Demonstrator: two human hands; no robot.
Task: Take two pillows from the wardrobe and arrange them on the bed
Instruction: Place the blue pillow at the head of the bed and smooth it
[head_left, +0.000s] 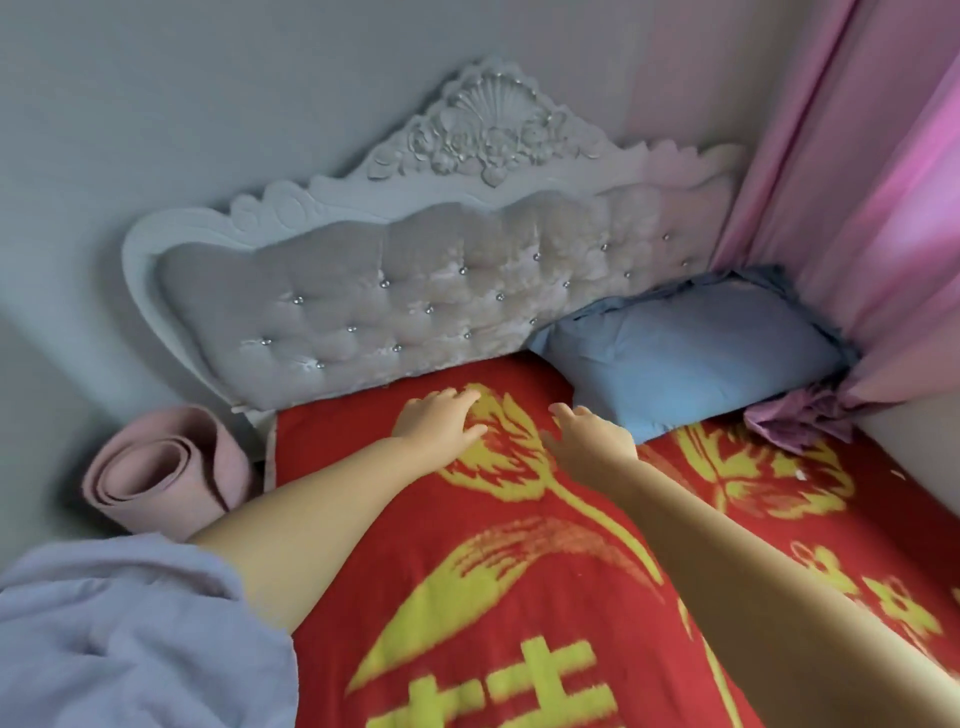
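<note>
Bed (519, 597): covered by a red and yellow blanket. The stretch along its head edge from the left corner to the middle is bare, and I judge that is where the second pillow belongs.
Headboard (389, 291): tufted, upright along the head edge. It serves as the line to square pillows against.
Curtain (857, 182): pink, hanging along the bed's right edge.
Pillow (691, 358): blue, in the head-right corner, leaning on the headboard and pressed into the curtain. It sits askew, so nudge its near-left corner until it lies parallel to the head edge. No second pillow is in view.
Mat (156, 467): rolled, off the bed's left edge.
Left hand (441, 418): palm down on the blanket near the head edge, fingers spread, holding nothing. It looks to be smoothing the blanket, and sweeping outward would flatten the landing spot.
Right hand (592, 439): flat, fingers straight, just beside the pillow's near-left corner. I cannot tell whether it touches.
</note>
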